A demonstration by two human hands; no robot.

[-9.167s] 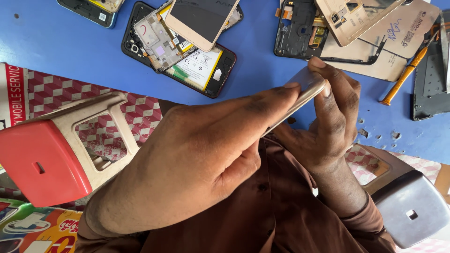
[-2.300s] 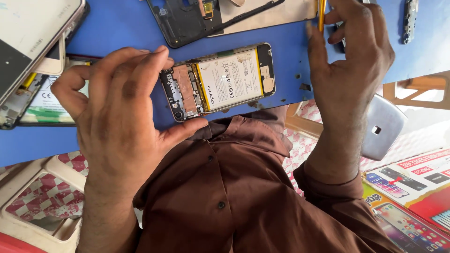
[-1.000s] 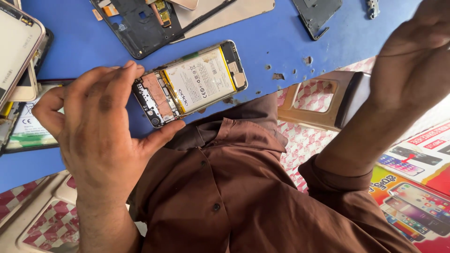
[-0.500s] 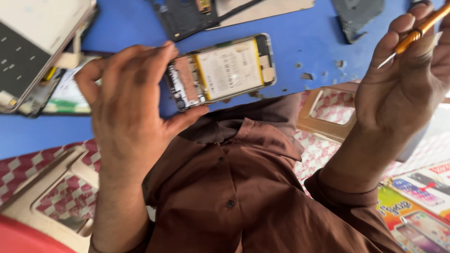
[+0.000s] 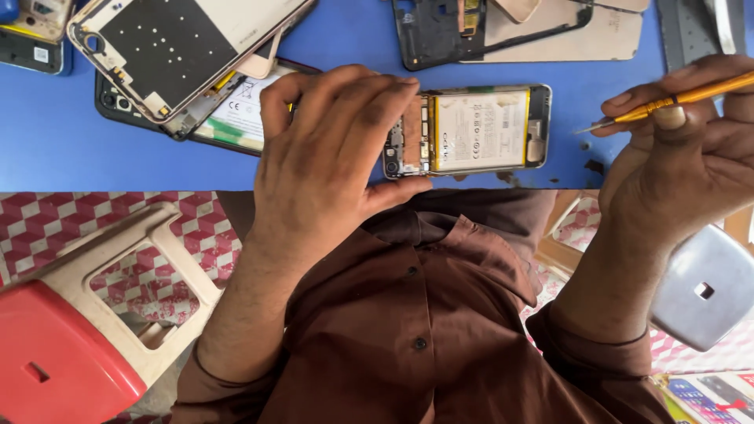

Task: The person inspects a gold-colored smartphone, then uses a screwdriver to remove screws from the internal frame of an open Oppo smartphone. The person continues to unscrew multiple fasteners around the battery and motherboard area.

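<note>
Opened phone [image 5: 471,129] lies flat on the blue bench [image 5: 63,153], back cover off, battery and board exposed, close to the near edge, roughly mid-bench. Left hand [image 5: 330,149] is over its board end, fingers [image 5: 385,98] curled narrow, thumb pressing the near side of the frame, so it's pinning the phone down. Right hand [image 5: 691,149] is off to the right, apart from the phone, fingers closed around an orange screwdriver [image 5: 667,102]; the tip points left toward the phone's far end but isn't touching it.

Looks like a screw-work step on the open phone. To do it well: keep the left-hand pin firm so the frame doesn't slide toward the bench edge, bring the tip down straight into the screw head, not at a slant, and use light pressure near the battery, since a slip there could puncture it. Small debris sits on the bench just right of the phone; keep loose screws out of it.

Other opened phones [image 5: 181,63] and a bare frame [image 5: 471,31] lie along the far edge. Red stool [image 5: 55,353] is below the bench's near left.
</note>
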